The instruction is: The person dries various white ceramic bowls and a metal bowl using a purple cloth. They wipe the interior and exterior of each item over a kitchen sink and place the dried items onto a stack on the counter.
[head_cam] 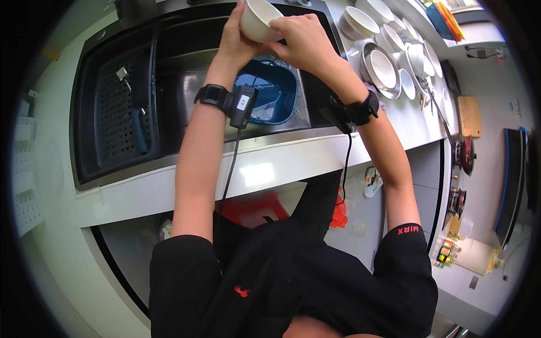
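Note:
Over the far part of the sink, my left hand (236,44) holds a white bowl (255,21) from its left side and underside. My right hand (302,40) grips the same bowl on the right, its fingers at the rim and its thumb low on the wall. The bowl is tilted, and its top is cut off by the picture's edge. Below both hands, a blue plastic basin (274,93) stands in the sink basin (181,101) with what looks like water in it. My wrists and a wrist-worn device partly cover the blue basin.
Several white bowls (359,23) crowd the counter right of the sink, one inside a metal bowl (367,69). A black perforated drain tray (112,114) sits left, holding a blue-handled tool (139,131). Cables hang from both wrist devices. A wooden cutting board (469,116) lies farther right.

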{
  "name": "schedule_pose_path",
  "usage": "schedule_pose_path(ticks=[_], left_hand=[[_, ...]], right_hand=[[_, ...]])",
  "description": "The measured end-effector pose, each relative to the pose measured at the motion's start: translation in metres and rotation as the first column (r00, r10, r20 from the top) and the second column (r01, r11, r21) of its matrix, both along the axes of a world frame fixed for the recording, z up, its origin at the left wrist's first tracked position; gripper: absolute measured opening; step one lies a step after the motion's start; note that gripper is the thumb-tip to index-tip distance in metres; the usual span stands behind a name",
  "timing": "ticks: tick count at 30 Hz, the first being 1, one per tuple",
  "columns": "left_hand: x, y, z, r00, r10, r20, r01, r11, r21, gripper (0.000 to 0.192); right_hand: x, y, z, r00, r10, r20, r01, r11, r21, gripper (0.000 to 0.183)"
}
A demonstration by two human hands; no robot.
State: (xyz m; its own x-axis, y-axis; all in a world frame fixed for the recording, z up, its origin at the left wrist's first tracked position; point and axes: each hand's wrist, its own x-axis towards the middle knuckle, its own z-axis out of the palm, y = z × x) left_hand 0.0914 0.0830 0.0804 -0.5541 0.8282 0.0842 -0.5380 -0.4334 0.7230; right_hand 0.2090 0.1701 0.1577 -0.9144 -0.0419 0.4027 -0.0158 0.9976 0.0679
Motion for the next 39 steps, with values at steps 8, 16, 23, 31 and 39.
schedule_pose_path(ticks=[8, 16, 23, 31, 39], left_hand=[[-0.001, -0.006, 0.002, 0.999, 0.038, 0.038, -0.038, 0.999, 0.007, 0.075], [-0.005, -0.002, 0.008, 0.986, -0.011, 0.169, 0.000, 0.998, 0.068, 0.064], [-0.007, -0.003, 0.012, 0.971, -0.043, 0.237, 0.018, 0.994, 0.106, 0.061], [-0.015, -0.007, 0.014, 0.962, 0.026, 0.272, -0.063, 0.990, 0.127, 0.059], [-0.023, -0.015, 0.013, 0.943, 0.059, 0.327, -0.103, 0.988, 0.119, 0.059]], right_hand=[[0.119, 0.036, 0.037, 0.949, -0.206, 0.239, 0.201, 0.979, 0.046, 0.040], [0.188, 0.069, 0.024, 0.751, -0.447, 0.486, 0.408, 0.893, 0.191, 0.029], [0.179, 0.067, 0.042, 0.676, -0.432, 0.597, 0.438, 0.887, 0.145, 0.014], [0.149, 0.066, 0.136, 0.978, -0.067, 0.196, 0.139, 0.914, -0.381, 0.022], [0.061, 0.045, 0.067, 0.981, -0.053, 0.187, 0.165, 0.735, -0.657, 0.014]])
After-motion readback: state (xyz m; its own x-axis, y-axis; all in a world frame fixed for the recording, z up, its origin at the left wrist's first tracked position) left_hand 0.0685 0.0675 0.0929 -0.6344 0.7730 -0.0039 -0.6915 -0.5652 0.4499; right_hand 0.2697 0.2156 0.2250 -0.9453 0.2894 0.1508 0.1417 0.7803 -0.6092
